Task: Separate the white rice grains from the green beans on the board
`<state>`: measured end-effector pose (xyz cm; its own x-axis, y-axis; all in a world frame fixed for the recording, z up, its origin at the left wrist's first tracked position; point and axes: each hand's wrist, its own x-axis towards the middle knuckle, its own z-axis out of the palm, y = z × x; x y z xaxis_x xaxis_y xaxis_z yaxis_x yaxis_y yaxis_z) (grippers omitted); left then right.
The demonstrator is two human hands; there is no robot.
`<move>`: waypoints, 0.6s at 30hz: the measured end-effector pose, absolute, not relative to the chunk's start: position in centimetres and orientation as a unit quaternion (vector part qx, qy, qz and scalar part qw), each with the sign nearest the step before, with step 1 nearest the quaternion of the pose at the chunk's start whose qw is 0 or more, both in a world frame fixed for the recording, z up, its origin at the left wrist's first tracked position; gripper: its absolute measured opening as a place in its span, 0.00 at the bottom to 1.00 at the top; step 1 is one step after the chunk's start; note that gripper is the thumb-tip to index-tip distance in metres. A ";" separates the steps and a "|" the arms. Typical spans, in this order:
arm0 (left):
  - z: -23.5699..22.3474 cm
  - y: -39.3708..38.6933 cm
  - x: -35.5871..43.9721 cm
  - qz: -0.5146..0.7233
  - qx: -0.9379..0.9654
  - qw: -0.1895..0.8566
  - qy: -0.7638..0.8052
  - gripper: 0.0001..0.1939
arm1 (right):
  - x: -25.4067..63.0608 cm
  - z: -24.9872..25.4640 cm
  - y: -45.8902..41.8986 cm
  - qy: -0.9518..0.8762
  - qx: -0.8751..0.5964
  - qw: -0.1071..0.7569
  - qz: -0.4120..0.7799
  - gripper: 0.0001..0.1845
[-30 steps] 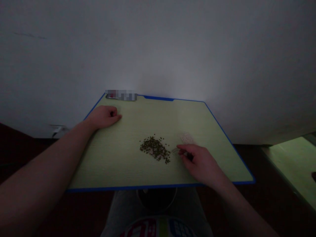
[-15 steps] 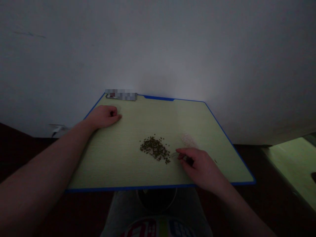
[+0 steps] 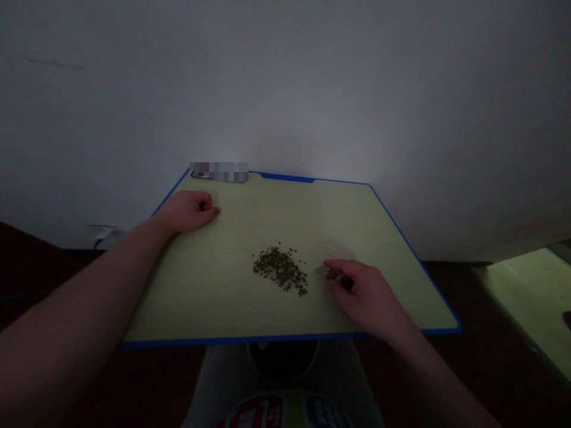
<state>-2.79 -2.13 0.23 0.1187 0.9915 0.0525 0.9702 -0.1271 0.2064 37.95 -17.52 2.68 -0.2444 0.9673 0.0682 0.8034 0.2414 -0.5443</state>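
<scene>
1. Fingers (image 3: 339, 268) of the right hand (image 3: 368, 294) pinch slim metal tweezers (image 3: 327, 271), tips just beside loose dark green beans (image 3: 279, 268), near a pale heap of grains (image 3: 338, 249).
2. Left hand (image 3: 187, 212), fingers curled shut, rests apart on a pale green board with blue edging (image 3: 250, 343).

Head cam, worn by the person, faces fwd & down, close behind the near edge of a blue-edged green board (image 3: 200, 291), wall (image 3: 285, 77) beyond it.
</scene>
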 end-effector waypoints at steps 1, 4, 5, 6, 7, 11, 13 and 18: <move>0.3 -2.2 -2.8 0.088 0.745 0.059 0.658 0.20 | 37.7 2.7 -17.6 -0.767 -0.574 0.197 0.207 0.22; 0.4 -2.3 -2.7 0.087 0.743 0.058 0.661 0.20 | 37.1 2.7 -17.7 -0.776 -0.564 0.192 0.209 0.22; 0.5 -2.3 -2.6 0.086 0.742 0.059 0.662 0.20 | 37.0 2.7 -17.6 -0.776 -0.564 0.192 0.208 0.22; 0.6 -2.4 -2.5 0.086 0.742 0.060 0.662 0.20 | 37.0 2.6 -17.6 -0.776 -0.564 0.192 0.207 0.22; 0.6 -2.4 -2.5 0.084 0.742 0.061 0.663 0.20 | 36.9 2.6 -17.5 -0.776 -0.565 0.191 0.205 0.22; 0.7 -2.4 -2.5 0.078 0.738 0.062 0.667 0.19 | 36.7 2.6 -17.2 -0.779 -0.566 0.181 0.202 0.22; 0.7 -2.3 -2.5 0.077 0.738 0.061 0.668 0.19 | 36.5 2.6 -17.1 -0.781 -0.566 0.174 0.200 0.22; 0.8 -2.4 -2.3 0.078 0.737 0.062 0.669 0.19 | 35.6 2.8 -16.6 -0.783 -0.568 0.160 0.197 0.23</move>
<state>-2.34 -2.42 0.82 0.0941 0.9951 0.0316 0.9758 -0.0985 0.1951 35.61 -16.57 2.76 -0.3030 0.9526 0.0265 0.8261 0.2764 -0.4911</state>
